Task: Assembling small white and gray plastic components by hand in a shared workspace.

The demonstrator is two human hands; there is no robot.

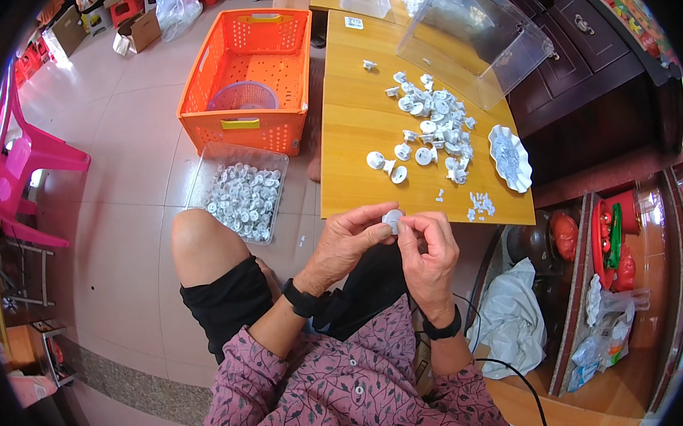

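**Hands pinching a small white plastic part**

Both hands meet just ahead of the wooden table's (352, 133) near edge: my left hand (349, 242) and right hand (427, 246) pinch one small white plastic part (393, 219) between fingertips. It looks light, stiff and slick (I'd grip its rim). More white parts (434, 127) lie heaped on the table.
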